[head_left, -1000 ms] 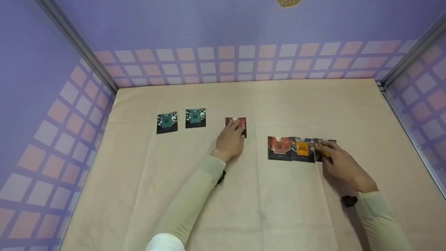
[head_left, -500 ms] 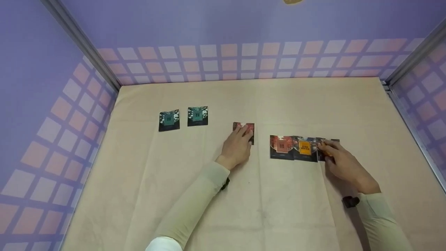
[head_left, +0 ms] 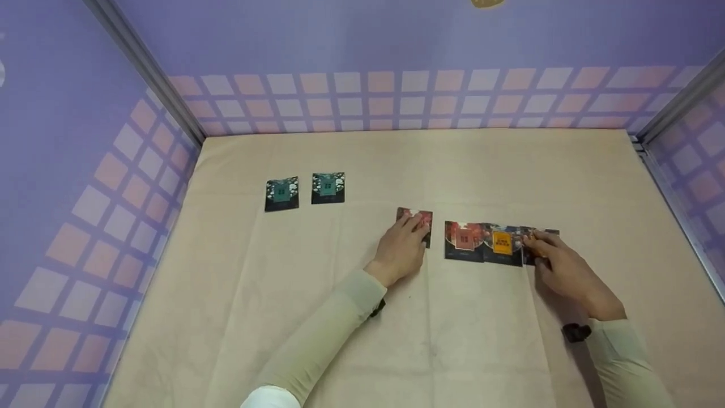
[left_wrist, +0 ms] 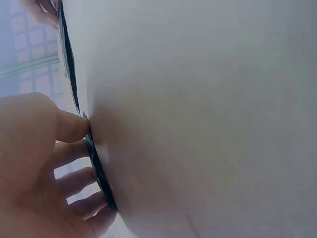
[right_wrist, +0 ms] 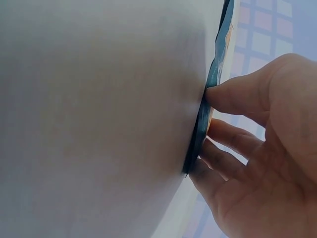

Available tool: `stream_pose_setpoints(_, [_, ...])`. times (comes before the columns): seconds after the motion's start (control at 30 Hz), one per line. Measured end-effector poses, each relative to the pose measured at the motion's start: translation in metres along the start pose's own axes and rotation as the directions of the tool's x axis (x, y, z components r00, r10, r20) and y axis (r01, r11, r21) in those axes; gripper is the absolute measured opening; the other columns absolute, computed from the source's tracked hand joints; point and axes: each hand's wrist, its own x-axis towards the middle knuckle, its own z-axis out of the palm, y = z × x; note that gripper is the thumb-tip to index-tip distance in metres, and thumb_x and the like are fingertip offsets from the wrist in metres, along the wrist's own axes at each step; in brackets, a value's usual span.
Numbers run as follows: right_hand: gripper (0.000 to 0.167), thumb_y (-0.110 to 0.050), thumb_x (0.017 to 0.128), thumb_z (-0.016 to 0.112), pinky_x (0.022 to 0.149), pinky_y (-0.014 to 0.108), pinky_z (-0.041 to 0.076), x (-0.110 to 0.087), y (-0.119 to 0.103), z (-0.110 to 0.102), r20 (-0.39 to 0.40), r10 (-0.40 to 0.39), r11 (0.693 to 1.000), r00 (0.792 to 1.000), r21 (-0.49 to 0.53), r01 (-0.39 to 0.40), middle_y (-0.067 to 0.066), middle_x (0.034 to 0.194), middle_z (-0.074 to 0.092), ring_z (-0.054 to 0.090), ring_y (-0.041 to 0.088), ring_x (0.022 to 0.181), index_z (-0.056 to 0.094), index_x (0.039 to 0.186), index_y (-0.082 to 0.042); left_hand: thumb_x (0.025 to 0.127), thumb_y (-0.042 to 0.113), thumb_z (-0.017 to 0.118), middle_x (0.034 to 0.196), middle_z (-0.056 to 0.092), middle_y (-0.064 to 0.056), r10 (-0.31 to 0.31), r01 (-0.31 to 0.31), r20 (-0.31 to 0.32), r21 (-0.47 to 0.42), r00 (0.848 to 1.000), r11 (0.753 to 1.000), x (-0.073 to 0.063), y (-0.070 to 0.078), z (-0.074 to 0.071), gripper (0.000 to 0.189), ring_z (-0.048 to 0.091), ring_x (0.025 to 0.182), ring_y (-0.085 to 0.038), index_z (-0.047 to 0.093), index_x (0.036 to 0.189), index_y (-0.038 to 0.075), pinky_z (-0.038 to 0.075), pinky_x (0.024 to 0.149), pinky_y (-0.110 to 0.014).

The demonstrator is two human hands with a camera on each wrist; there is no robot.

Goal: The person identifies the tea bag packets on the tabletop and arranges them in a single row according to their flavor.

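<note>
Resting on red packet [left_wrist: 100, 173], left fingers [left_wrist: 77, 181] splayed

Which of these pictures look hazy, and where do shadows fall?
Head view: fairly evenly lit, a shadow beside the right hand, small print on the packets too soft to read; left wrist view: bluish, hazy, the cloth blurred, shadowed near the left hand; right wrist view: also hazy, wall squares washed out.

A creased beige cloth [head_left: 487, 334] reaches the purple far wall [head_left: 340, 39], with grey posts [head_left: 150, 71] at left and right.
</note>
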Motion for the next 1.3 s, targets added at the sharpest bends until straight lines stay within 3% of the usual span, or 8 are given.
stream_pose_setpoints(0.13, [0.053,0.001,0.103,0.051,0.109,0.074,0.043,-0.001,0.002,-0.001,0.0,-0.015,1.0,1.0,-0.003,0.015,0.034,0.162,0.036,0.041,0.062,0.144,0.047,0.156,0.007,0.112,0.025,0.052,0.166,0.048,-0.012,0.018,-0.018,-0.002,-0.005,1.0,1.0,-0.001,0.009,0.002,0.046,0.042,0.157,-0.03,0.057,0.155,0.01,0.034,0.13,-0.041])
stream_pose_setpoints(0.33, [0.052,0.001,0.103,0.052,0.107,0.074,0.046,-0.001,0.003,0.001,-0.013,-0.022,1.0,1.0,-0.003,0.022,0.034,0.162,0.037,0.043,0.063,0.142,0.049,0.155,0.007,0.112,0.033,0.054,0.166,0.048,-0.008,-0.021,0.022,0.021,-0.031,1.0,0.999,-0.003,0.02,0.005,0.048,0.044,0.154,-0.032,0.056,0.157,0.017,0.048,0.118,-0.051])
stream_pose_setpoints(0.8, [0.054,-0.001,0.105,0.052,0.109,0.075,0.043,0.0,0.004,-0.001,0.005,-0.006,1.0,1.0,-0.005,0.006,0.033,0.163,0.036,0.041,0.063,0.144,0.047,0.158,0.004,0.109,0.039,0.059,0.159,0.054,-0.005,-0.026,0.027,-0.008,0.023,1.0,0.999,0.001,0.029,0.005,0.046,0.049,0.147,-0.03,0.062,0.151,0.02,0.049,0.115,-0.048])
stream_pose_setpoints(1.03, [0.053,0.0,0.104,0.053,0.109,0.075,0.044,0.0,0.003,-0.001,0.001,-0.015,1.0,1.0,0.001,0.015,0.034,0.163,0.035,0.041,0.063,0.143,0.047,0.157,0.005,0.108,0.037,0.06,0.157,0.056,-0.006,-0.007,0.007,-0.043,0.001,0.999,1.0,0.0,0.024,0.001,0.043,0.051,0.144,-0.032,0.065,0.146,0.019,0.05,0.113,-0.05])
stream_pose_setpoints(1.17, [0.053,0.0,0.104,0.052,0.11,0.075,0.042,0.001,0.004,0.0,0.007,-0.003,1.0,1.0,0.003,0.003,0.034,0.164,0.034,0.04,0.063,0.144,0.047,0.157,0.005,0.109,0.034,0.059,0.155,0.058,-0.01,0.004,-0.007,-0.105,-0.027,0.994,1.0,0.001,0.015,-0.005,0.04,0.054,0.141,-0.034,0.067,0.144,0.017,0.051,0.112,-0.051])
stream_pose_setpoints(1.3, [0.054,0.0,0.105,0.052,0.11,0.075,0.042,0.0,0.005,0.0,0.003,-0.008,1.0,1.0,0.0,0.008,0.035,0.163,0.035,0.04,0.063,0.144,0.046,0.158,0.005,0.109,0.033,0.059,0.156,0.057,-0.011,-0.016,0.011,-0.126,-0.042,0.992,0.999,0.003,0.004,-0.012,0.043,0.053,0.144,-0.036,0.065,0.146,0.014,0.049,0.115,-0.051])
